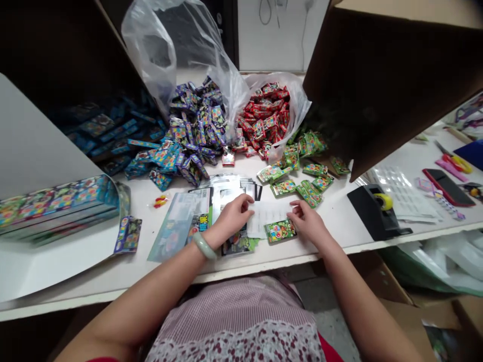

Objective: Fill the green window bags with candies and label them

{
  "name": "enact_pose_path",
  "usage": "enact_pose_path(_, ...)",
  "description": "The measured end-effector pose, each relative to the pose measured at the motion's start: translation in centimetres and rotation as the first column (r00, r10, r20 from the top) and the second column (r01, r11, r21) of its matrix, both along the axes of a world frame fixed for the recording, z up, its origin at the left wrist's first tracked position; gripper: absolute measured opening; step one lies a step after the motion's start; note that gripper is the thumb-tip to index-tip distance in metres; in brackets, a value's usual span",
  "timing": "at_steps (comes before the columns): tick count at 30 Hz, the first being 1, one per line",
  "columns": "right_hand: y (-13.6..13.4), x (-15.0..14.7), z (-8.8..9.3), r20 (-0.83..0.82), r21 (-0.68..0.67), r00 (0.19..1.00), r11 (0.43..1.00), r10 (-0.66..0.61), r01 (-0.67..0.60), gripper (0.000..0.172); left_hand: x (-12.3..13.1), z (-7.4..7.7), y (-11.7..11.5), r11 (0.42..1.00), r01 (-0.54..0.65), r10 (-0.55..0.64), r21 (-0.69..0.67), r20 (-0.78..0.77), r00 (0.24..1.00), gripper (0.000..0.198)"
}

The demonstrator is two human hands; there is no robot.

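Head view, seated at the desk (pixel 132 281). White paper sheet (pixel 266 218) lies flat at centre, its edges touched from both sides. Left hand (pixel 232 218), half open, fingers curved down on the sheet's left edge; right hand (pixel 307 221), also half open, fingertips on its right edge. Neither shows a clear pinch, so whether either has firm hold cannot be told. Green foil packet (pixel 279 230) sits just under the right hand, against the sheet's lower edge. Dark printed packet (pixel 236 246) lies below the left hand, beside a pale printed sleeve (pixel 177 226).

Farther out: blue-purple packets (pixel 196 125) in a loose heap, red packets (pixel 264 115) in a clear plastic bag (pixel 281 93), and scattered green packets (pixel 290 171) near the sheet. Tape dispenser (pixel 375 211) stands to the right.

Risks, as judged: the sheet looks thin and unweighted, so a hurried pull of either hand could crease or skew it. Overlapping papers and sleeves under the left wrist could slide together if the bangle (pixel 204 245) catches them. Green packets lying this close could get mixed into the work area, and the loose heap could spill toward the hands if disturbed.
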State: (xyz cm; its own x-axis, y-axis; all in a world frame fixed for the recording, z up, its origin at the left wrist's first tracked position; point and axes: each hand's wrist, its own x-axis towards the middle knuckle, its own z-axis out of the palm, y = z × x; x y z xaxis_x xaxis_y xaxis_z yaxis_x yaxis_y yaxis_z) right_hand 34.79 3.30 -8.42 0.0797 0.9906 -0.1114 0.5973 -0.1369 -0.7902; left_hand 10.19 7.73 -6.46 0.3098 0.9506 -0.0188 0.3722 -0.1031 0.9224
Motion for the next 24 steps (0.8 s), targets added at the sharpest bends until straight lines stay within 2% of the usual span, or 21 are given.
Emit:
enact_pose_path(5,0.2,0.7,-0.2,-0.277,-0.01,0.957,0.996,-0.083,0.083,0.044,0.4,-0.5,-0.2,0.996,-0.027,0.038,-0.086,0.126,0.991,0.011)
enact_pose_path(8,0.5,0.9,0.1,-0.363,-0.01,0.924,0.992,-0.121,0.126,0.045,0.9,-0.2,-0.2,0.992,-0.017,0.037,-0.125,0.162,0.986,0.016)
enact_pose_path(10,0.9,0.7,0.8,-0.407,0.049,0.904,0.986,-0.127,0.16,0.044,1.2,0.3,0.0,0.99,-0.047,0.075,-0.135,0.21,0.975,0.017)
enact_pose_path(14,1.8,-0.5,3.1,-0.485,0.138,0.875,0.986,-0.013,0.091,0.051,1.2,2.0,0.6,0.981,-0.124,0.169,-0.152,0.334,0.927,0.018)
enact_pose_path(17,2.1,-1.9,4.6,-0.503,0.153,0.864,0.986,0.015,0.072,0.054,0.2,3.4,0.6,0.977,-0.17,0.205,-0.126,0.362,0.91,0.021)
enact_pose_path(20,1.7,-3.1,5.0,-0.577,0.122,0.816,0.991,0.018,0.064,0.045,-1.2,4.1,-0.1,0.97,-0.208,0.239,-0.122,0.383,0.892,0.022)
enact_pose_path(24,0.8,-4.2,4.6,-0.636,0.054,0.771,0.998,0.021,0.017,0.035,-2.5,4.1,-1.4,0.975,-0.141,0.196,-0.172,0.374,0.906,0.034)
